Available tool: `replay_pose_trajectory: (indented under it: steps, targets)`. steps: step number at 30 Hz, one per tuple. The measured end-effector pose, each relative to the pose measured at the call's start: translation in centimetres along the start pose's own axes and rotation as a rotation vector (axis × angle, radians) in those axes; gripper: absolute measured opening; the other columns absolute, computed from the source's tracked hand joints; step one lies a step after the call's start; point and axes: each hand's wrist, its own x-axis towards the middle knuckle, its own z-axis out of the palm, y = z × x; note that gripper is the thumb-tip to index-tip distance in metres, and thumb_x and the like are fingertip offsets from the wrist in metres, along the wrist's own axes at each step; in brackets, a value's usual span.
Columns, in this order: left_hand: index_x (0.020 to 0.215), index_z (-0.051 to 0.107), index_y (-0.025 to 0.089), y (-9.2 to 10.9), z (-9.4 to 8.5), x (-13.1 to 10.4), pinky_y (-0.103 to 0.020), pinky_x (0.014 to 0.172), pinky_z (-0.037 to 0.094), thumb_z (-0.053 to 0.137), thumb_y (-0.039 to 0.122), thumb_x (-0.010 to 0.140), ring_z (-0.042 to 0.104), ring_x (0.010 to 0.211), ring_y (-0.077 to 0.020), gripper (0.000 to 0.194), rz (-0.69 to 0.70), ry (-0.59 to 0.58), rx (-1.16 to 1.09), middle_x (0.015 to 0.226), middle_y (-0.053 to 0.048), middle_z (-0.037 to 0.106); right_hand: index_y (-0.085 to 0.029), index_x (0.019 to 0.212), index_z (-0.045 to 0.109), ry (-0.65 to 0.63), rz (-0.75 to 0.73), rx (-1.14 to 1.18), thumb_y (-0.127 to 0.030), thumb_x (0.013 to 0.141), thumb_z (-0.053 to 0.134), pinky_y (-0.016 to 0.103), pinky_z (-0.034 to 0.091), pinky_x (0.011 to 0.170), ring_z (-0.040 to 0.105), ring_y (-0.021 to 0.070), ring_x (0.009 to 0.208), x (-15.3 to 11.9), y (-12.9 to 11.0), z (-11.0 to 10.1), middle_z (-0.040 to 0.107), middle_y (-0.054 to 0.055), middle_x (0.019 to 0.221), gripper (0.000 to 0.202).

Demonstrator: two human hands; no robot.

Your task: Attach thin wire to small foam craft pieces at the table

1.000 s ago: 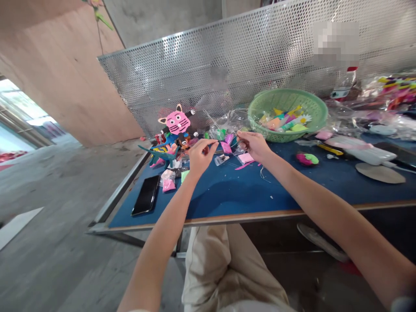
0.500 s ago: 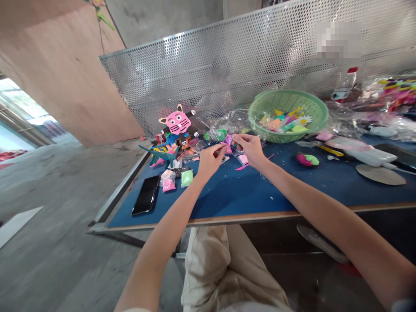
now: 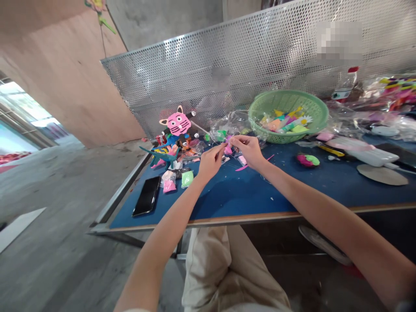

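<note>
Both my hands meet above the middle of the blue table, fingertips close together. A small purple-pink piece [image 3: 228, 149] shows between them. My right hand [image 3: 247, 149] pinches at its upper right side, closed on it. My left hand [image 3: 212, 161] is closed too, thumb and finger pressed together at its left; what they hold is too small to make out. A thin magenta strip [image 3: 242, 168] lies on the table under my right hand. Behind the hands is crumpled clear plastic with a green piece [image 3: 221, 135].
A green basket [image 3: 288, 137] of coloured pieces stands behind right. At left are a black phone [image 3: 146, 196], a pink bag [image 3: 169, 186], a green bag [image 3: 187, 178] and a pink cat-faced figure [image 3: 179, 124]. A magenta-green lump [image 3: 307, 160] lies right.
My fingertips have drawn slightly closer together, and my right hand has shifted a little left over the purple-pink piece. Less of that piece shows. The view has shifted slightly.
</note>
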Motion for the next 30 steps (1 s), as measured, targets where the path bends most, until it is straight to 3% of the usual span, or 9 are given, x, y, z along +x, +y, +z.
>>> replay_pose_trajectory:
  steps: [4, 7, 11, 15, 17, 23, 30]
  targets:
    - [0.125, 0.071, 0.023, -0.6, -0.2, -0.4, -0.03, 0.068, 0.054, 0.049, 0.032, 0.101, 0.068, 0.064, -0.0151, 0.033, 0.047, -0.036, 0.093, 0.089, -0.005, 0.079, -0.021, 0.078, 0.075, 0.067, -0.118, -0.153, -0.046, 0.084, 0.069, 0.029, 0.048, 0.064, 0.058, 0.0146, 0.065, -0.1, -0.3, -0.4, 0.071, 0.002, 0.075, 0.027]
    - [0.116, 0.074, 0.024, -0.2, -1.2, -0.3, -0.028, 0.068, 0.053, 0.051, 0.036, 0.1, 0.064, 0.057, -0.0127, 0.031, 0.087, 0.056, 0.144, 0.08, -0.003, 0.078, -0.021, 0.082, 0.077, 0.095, -0.233, -0.288, -0.041, 0.087, 0.066, 0.032, 0.049, 0.072, 0.062, 0.0165, 0.072, -0.1, -0.7, -1.0, 0.074, 0.003, 0.081, 0.023]
    - [0.111, 0.074, 0.024, 0.5, -2.8, 0.5, -0.039, 0.097, 0.049, 0.058, 0.042, 0.096, 0.068, 0.101, -0.0217, 0.028, 0.161, 0.202, 0.209, 0.107, -0.007, 0.077, -0.024, 0.084, 0.078, 0.016, -0.312, -0.484, -0.037, 0.09, 0.064, 0.035, 0.046, 0.079, 0.063, 0.0183, 0.073, 0.0, -0.8, -1.5, 0.075, 0.003, 0.084, 0.02]
    - [0.12, 0.07, 0.026, 0.6, -3.1, 1.0, -0.046, 0.108, 0.038, 0.064, 0.055, 0.09, 0.058, 0.121, -0.027, 0.042, 0.145, 0.087, 0.291, 0.118, -0.008, 0.073, -0.026, 0.083, 0.077, -0.017, -0.362, -0.618, -0.035, 0.09, 0.065, 0.04, 0.04, 0.092, 0.063, 0.0191, 0.075, -0.1, -0.5, -1.3, 0.075, 0.002, 0.082, 0.017]
    - [0.116, 0.071, 0.027, 0.5, -2.7, 1.0, -0.047, 0.109, 0.035, 0.063, 0.058, 0.09, 0.058, 0.12, -0.0271, 0.041, 0.141, 0.024, 0.311, 0.114, -0.006, 0.075, -0.026, 0.083, 0.077, -0.038, -0.376, -0.645, -0.036, 0.091, 0.065, 0.04, 0.038, 0.092, 0.062, 0.0185, 0.073, -0.2, -0.4, -1.1, 0.075, 0.002, 0.081, 0.017]
    - [0.101, 0.076, 0.028, 0.6, -2.1, 0.9, -0.046, 0.106, 0.034, 0.059, 0.057, 0.093, 0.06, 0.107, -0.0241, 0.034, 0.05, -0.004, 0.305, 0.094, -0.002, 0.078, -0.027, 0.085, 0.076, -0.074, -0.415, -0.706, -0.04, 0.095, 0.06, 0.04, 0.037, 0.088, 0.06, 0.018, 0.07, -0.5, -0.5, -0.8, 0.075, 0.0, 0.079, 0.023]
    - [0.094, 0.077, 0.028, 0.6, -2.0, 1.0, -0.046, 0.104, 0.033, 0.056, 0.06, 0.094, 0.061, 0.102, -0.0224, 0.038, -0.047, -0.063, 0.287, 0.092, -0.002, 0.076, -0.028, 0.084, 0.076, -0.087, -0.417, -0.721, -0.044, 0.096, 0.057, 0.041, 0.037, 0.086, 0.061, 0.0181, 0.069, -0.4, -0.1, -0.8, 0.076, 0.0, 0.081, 0.028]
